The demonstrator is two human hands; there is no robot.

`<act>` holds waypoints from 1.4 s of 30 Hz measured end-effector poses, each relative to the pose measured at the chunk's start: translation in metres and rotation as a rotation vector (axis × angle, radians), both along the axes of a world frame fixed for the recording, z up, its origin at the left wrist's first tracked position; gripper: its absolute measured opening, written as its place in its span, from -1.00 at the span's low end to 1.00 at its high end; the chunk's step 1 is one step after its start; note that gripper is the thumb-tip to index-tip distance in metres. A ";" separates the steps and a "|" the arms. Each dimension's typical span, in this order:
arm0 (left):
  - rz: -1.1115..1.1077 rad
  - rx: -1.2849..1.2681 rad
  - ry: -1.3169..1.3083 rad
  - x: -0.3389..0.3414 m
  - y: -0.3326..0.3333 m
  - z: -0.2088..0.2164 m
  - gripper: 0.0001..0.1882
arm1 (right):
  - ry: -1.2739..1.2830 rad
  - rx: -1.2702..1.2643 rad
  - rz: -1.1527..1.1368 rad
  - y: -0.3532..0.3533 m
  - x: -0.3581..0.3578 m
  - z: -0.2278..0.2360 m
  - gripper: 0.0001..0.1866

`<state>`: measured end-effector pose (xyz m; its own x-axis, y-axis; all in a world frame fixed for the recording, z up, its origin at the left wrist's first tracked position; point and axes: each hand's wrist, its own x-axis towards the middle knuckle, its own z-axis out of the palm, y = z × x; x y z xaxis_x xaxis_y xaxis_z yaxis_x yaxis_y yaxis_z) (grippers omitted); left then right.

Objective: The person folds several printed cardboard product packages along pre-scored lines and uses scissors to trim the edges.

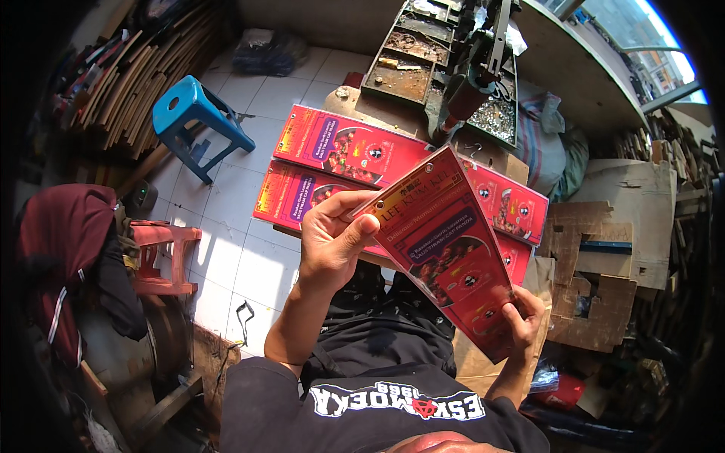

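In front of my chest I hold up a long red printed sign panel (461, 264) with a yellow-gold strip along its upper end and small metal eyelets near its corners. My left hand (332, 240) pinches its upper left edge between thumb and fingers. Lower down, my right hand (522, 323) grips the opposite long edge. Matching panels lie on the worktable behind it: one upper left panel (393, 155), one lower left panel (291, 189), and a right-hand panel (521, 208) partly covered by the held one. Whether these are stacked I cannot tell.
Beyond the panels stands a hand press (464, 94) beside metal trays (408, 64) holding small metal parts. A blue stool (192, 113) and a red stool (162, 257) stand on the left. Cut cardboard (596, 302) lies at right; boards (128, 83) lean at far left.
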<state>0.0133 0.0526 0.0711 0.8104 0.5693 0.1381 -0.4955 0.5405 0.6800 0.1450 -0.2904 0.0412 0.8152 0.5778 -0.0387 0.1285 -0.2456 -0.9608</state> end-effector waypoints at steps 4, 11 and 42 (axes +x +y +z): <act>0.040 -0.057 0.009 0.004 -0.002 -0.003 -0.59 | 0.038 0.042 -0.010 0.006 -0.001 -0.002 -0.62; 0.016 -0.107 0.000 0.007 -0.002 -0.015 -0.65 | 0.068 -0.002 0.030 -0.004 0.004 -0.014 -0.61; 0.370 0.501 0.085 -0.059 -0.002 -0.070 -0.88 | 0.242 -0.135 0.315 0.009 0.024 -0.017 -0.64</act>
